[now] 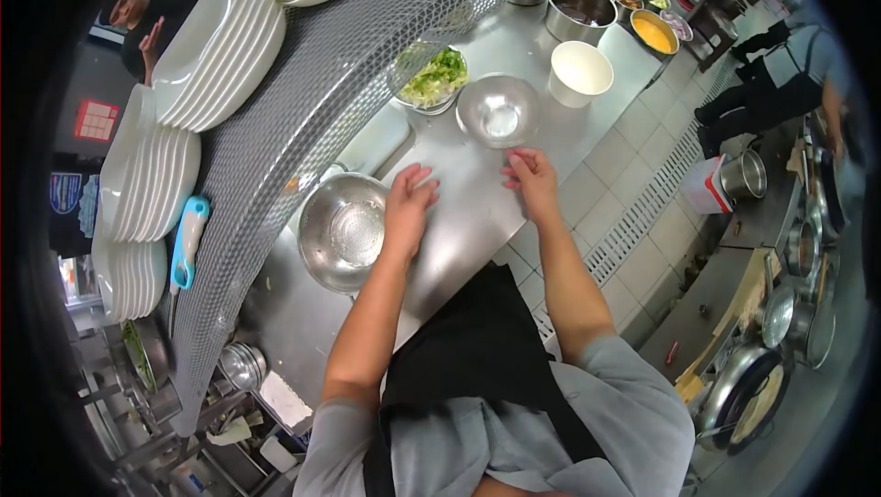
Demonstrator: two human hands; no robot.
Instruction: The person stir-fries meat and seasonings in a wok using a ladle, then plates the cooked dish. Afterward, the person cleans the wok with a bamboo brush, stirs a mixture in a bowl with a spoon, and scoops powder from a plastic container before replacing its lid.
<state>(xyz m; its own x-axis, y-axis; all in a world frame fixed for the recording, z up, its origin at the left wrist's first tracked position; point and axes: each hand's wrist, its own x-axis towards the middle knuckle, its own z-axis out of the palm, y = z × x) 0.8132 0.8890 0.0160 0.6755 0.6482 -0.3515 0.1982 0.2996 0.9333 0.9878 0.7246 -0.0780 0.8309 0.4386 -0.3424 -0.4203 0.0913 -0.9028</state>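
Note:
My left hand (410, 206) is over the steel counter (468, 212), beside the right rim of a large steel bowl (347, 233) that looks wet inside. Its fingers are apart and curled a little, with nothing in them. My right hand (532, 181) is just below a smaller steel bowl (498, 111), its fingertips near the rim; whether they touch it I cannot tell. Thumb and fingers of that hand are apart and hold nothing visible. Chopped green leaves fill a bowl (431, 79) left of the small bowl. To its right stands a white tub (581, 73).
A perforated metal shelf (303, 84) with stacked white dishes (220, 52) and a blue-handled tool (190, 242) overhangs the left. A dark-filled pot (581, 9) and a yellow-filled container (653, 32) stand at the back. Pans (748, 396) line the right; people (794, 75) stand beyond.

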